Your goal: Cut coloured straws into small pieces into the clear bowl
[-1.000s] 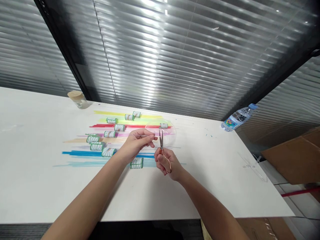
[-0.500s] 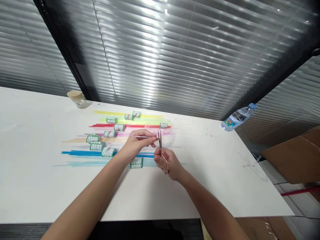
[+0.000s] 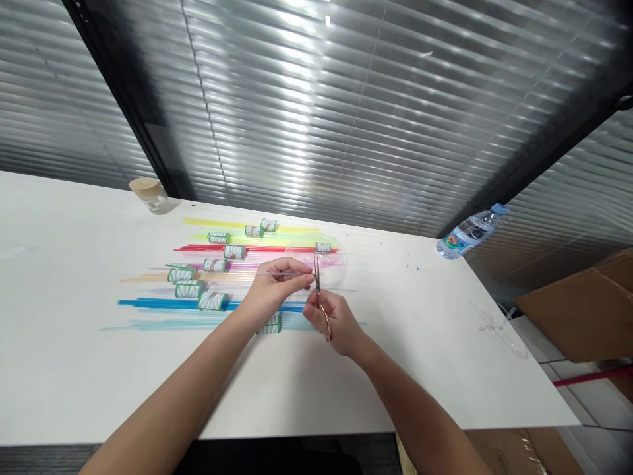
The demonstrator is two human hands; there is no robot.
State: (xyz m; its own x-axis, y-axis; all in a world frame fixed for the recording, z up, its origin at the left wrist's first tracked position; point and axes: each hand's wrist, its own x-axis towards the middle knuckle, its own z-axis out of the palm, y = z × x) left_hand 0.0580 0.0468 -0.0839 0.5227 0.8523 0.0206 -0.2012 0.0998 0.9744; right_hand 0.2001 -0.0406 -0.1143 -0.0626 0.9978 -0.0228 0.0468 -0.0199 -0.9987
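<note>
My left hand (image 3: 275, 285) pinches a thin clear strand (image 3: 277, 274) that runs level to the left of its fingertips. My right hand (image 3: 332, 320) grips small copper scissors (image 3: 319, 290), blades upright and closed at the strand's right end. Behind the hands lie bundles of coloured thin strands (image 3: 208, 277) in yellow, red, pink, tan, blue and pale blue, each wrapped with a green-and-white paper band (image 3: 212, 301). A clear round dish (image 3: 326, 258) sits just beyond the scissors.
A jar with a tan lid (image 3: 148, 194) stands at the back left of the white table (image 3: 74, 343). A water bottle (image 3: 469, 232) lies at the back right. A clear plastic piece (image 3: 499, 326) rests near the right edge. Cardboard boxes (image 3: 583, 316) stand to the right.
The scissors' blades have come onto the strand's end and my left hand has slid slightly right along it. The view has shifted a little.
</note>
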